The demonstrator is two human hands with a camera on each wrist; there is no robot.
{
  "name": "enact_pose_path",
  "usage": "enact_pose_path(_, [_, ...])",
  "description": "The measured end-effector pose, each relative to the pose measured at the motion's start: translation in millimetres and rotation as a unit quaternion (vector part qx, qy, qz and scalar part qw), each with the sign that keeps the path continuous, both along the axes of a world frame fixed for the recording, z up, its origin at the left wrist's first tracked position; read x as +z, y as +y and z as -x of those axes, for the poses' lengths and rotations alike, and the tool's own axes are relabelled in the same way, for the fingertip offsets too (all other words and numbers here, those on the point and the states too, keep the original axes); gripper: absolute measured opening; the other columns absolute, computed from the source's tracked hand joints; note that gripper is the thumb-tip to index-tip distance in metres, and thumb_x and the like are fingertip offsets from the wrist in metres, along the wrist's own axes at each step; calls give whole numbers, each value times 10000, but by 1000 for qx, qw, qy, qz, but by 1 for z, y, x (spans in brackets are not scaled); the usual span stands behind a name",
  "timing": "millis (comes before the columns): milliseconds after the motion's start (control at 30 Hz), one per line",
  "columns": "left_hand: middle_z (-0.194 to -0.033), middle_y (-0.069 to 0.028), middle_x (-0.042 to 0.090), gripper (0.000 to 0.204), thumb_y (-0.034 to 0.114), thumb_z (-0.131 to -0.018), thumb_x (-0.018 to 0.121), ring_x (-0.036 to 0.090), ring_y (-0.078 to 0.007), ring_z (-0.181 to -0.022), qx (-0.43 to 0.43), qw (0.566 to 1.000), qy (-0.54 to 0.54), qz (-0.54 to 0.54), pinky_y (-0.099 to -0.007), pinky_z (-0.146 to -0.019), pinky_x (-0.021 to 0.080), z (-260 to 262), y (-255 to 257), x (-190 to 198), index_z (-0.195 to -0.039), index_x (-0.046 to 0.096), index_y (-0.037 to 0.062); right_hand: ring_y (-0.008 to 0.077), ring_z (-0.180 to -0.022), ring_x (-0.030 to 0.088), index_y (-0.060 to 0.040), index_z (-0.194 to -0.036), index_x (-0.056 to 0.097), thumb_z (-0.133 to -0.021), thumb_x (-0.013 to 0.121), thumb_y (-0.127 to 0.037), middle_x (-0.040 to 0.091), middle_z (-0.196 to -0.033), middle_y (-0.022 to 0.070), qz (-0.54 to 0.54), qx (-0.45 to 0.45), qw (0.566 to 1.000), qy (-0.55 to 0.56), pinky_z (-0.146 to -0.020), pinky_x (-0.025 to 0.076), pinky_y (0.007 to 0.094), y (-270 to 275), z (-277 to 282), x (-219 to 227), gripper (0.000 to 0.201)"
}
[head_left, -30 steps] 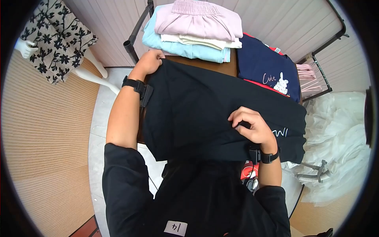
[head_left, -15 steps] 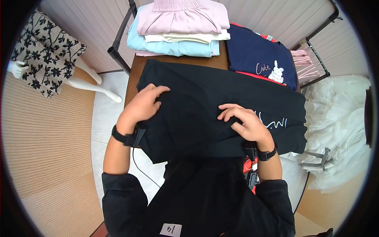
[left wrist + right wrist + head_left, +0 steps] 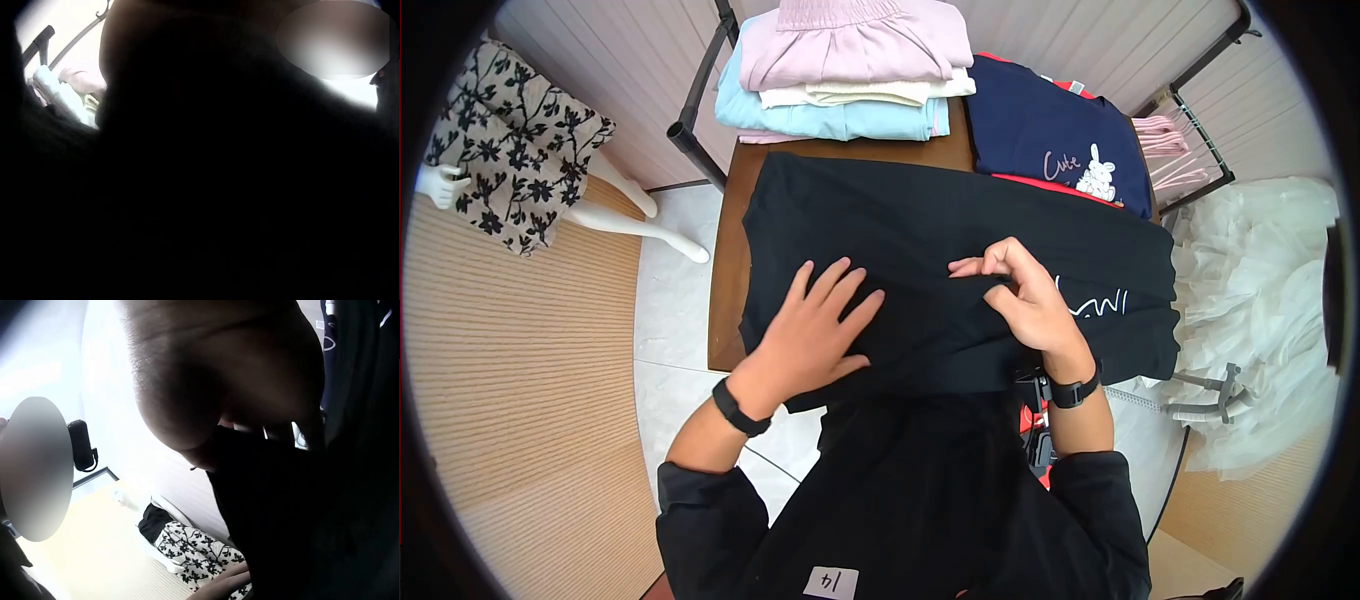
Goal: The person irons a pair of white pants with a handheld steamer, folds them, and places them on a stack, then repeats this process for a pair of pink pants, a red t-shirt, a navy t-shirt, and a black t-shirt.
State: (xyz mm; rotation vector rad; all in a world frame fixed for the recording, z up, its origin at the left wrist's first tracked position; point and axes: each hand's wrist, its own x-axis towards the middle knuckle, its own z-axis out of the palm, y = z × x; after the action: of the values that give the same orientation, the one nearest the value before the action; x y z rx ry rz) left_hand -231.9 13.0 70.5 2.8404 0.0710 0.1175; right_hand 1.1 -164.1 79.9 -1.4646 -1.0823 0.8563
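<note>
A black garment (image 3: pixel 880 220) with white lettering (image 3: pixel 1105 303) lies spread lengthwise across the brown table (image 3: pixel 728 290). On its left part my left hand (image 3: pixel 805 335) rests palm down, fingers straight and spread. My right hand (image 3: pixel 1035 305) is over the garment just left of the lettering, fingers loosely bent and thumb apart from them. In the right wrist view, the underside of that hand (image 3: pixel 219 375) is close over the black cloth (image 3: pixel 294 512). Dark cloth fills most of the left wrist view.
Folded pink, white and light blue clothes (image 3: pixel 850 60) are stacked at the table's back left. A navy shirt (image 3: pixel 1050 130) with a rabbit print lies at the back right, red cloth under it. A mannequin (image 3: pixel 630 228) stands left, a white tulle dress (image 3: pixel 1260 300) right.
My left hand has let go of the garment's far left corner and come nearer, now flat on the cloth. My right hand has shifted slightly left, its fingers less curled.
</note>
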Motion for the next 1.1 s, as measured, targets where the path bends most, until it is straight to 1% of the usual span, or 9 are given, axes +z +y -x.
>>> enact_pose_path(67, [-1405,-190,425,732,364,-725,791,335,-389,-1368,16,1000,-13,-24,-565,-1117,270,-3,-10,-2,-1339,515,76,266,-1145,621,-24,-967,461,-807,474,70,640,-998,116,9,-24,1000,5,-952,462,348,5,4,5,186])
enact_pose_path(233, [-1338,-181,519,414,224,-814,699,424,-395,-1321,15,996,-65,-62,-573,-1079,333,-6,-8,-20,-1180,614,51,252,-1112,631,-20,-950,469,-855,508,43,603,-965,88,13,-75,997,6,-900,485,346,9,5,10,120])
enact_pose_path(333, [-1043,-176,685,63,10,-845,587,656,-359,-1036,101,939,-231,235,-451,-948,502,1,11,0,-832,637,-25,281,-1101,641,-17,-949,477,-837,522,47,642,-1014,114,-1,-5,997,-80,-893,497,365,0,-2,17,136])
enact_pose_path(433, [-1057,-181,684,44,-16,-836,598,667,-329,-1010,71,871,-251,416,-406,-916,516,25,36,0,-852,636,-32,336,-1118,630,-19,-951,491,-788,552,55,680,-1073,151,42,119,974,-187,-927,493,387,-11,-11,18,189])
enact_pose_path(500, [-1031,-171,688,53,-19,-836,607,676,-324,-953,104,900,-175,386,-393,-879,523,33,34,5,-877,638,-31,343,-1151,616,-18,-951,494,-772,550,62,683,-1065,149,68,140,969,-194,-959,482,391,-13,-12,16,204])
enact_pose_path(600, [-1170,-164,616,304,48,-797,691,604,-333,-1087,52,980,-111,154,-387,-936,484,10,7,-3,-1090,618,4,292,-1131,618,-10,-944,490,-820,540,55,662,-1112,154,51,75,988,-127,-903,515,368,-10,-14,8,149])
enact_pose_path(633, [-1334,-173,509,485,129,-767,744,476,-357,-1261,18,991,-59,118,-410,-1011,431,6,3,-7,-1213,577,39,261,-1109,618,-19,-937,482,-833,523,53,655,-1120,156,54,50,994,-80,-868,524,342,-6,-13,13,133])
enact_pose_path(767, [-1403,-202,423,662,233,-729,799,375,-387,-1338,41,998,-31,25,-491,-1044,370,-5,-21,-5,-1304,520,62,131,-963,593,-46,-914,477,-856,528,25,638,-1132,137,-4,-25,996,86,-795,527,288,10,-3,15,105])
enact_pose_path(1100, [-1241,-201,548,240,102,-825,685,516,-376,-1220,45,988,-122,-79,-436,-982,456,-13,-15,-43,-1031,591,23,125,-996,567,-52,-898,477,-885,516,-7,615,-1065,90,32,-108,982,155,-819,524,294,24,7,17,61])
